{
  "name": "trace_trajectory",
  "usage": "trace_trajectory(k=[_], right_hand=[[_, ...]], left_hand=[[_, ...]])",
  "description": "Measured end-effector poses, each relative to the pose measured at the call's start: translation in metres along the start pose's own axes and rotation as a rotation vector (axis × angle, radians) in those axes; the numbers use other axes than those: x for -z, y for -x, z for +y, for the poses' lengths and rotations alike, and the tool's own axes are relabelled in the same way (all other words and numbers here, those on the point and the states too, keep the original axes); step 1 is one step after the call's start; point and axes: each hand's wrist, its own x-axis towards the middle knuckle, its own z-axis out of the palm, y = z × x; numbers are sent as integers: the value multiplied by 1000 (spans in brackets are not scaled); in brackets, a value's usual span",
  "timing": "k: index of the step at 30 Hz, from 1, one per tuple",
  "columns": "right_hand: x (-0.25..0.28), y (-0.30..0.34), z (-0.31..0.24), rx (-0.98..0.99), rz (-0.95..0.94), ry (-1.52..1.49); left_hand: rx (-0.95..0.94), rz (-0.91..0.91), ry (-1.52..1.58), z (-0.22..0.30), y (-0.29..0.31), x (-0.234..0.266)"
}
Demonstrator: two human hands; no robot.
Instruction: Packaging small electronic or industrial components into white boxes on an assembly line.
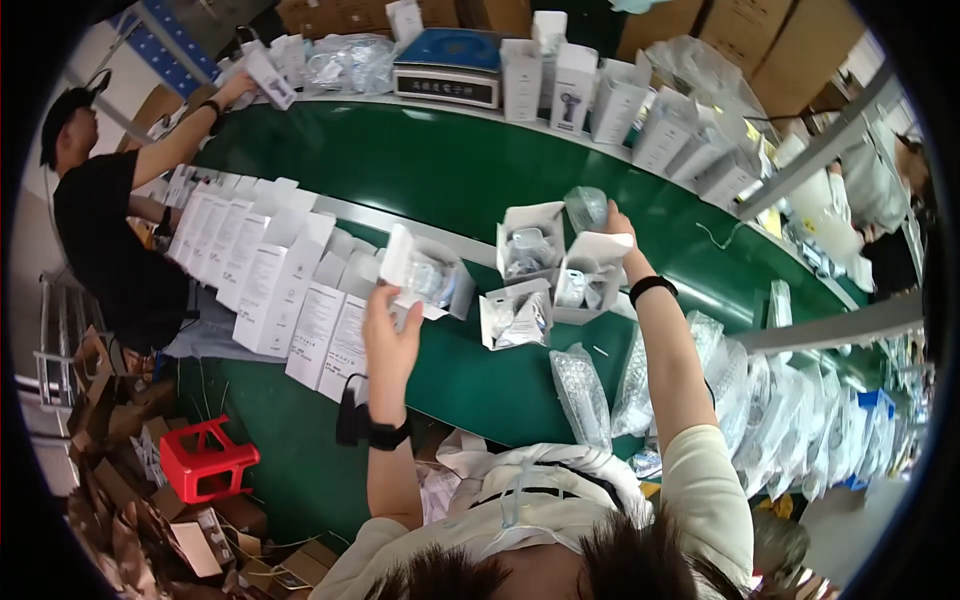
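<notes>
My left hand (391, 338) is at the near left corner of an open white box (462, 291), its fingers against the cardboard and the thumb apart. Something in clear plastic (432, 278) lies inside that box. Farther right, my right hand (622, 232) has its fingertips at the side of a rounded, clear plastic-wrapped item (586, 209); a raised box flap partly hides these fingers. Below it stands an open white box (583, 312) with a wrapped item inside. Two more open boxes, a far one (527, 217) and a near one (489, 325), hold wrapped items too.
A row of white printed boxes (262, 300) stands at left. Bubble-wrapped packs (580, 395) lie at right. More boxes (573, 88) and a blue-topped scale (447, 52) line the far ledge. A co-worker (105, 220) handles a box at far left. A red stool (208, 460) stands on the floor.
</notes>
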Motion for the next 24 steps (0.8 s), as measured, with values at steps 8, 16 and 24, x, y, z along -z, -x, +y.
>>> trace_trajectory(k=[8,16,24], right_hand=[[190,162,-75,182,1023,-1206],[217,468,39,-156,570,-877],[75,481,106,-326,-97,-385]], left_hand=[[-88,102,-715,-31,34,92],[77,-295,-823,-80,26,67],[185,-251,-959,-80,20,80]])
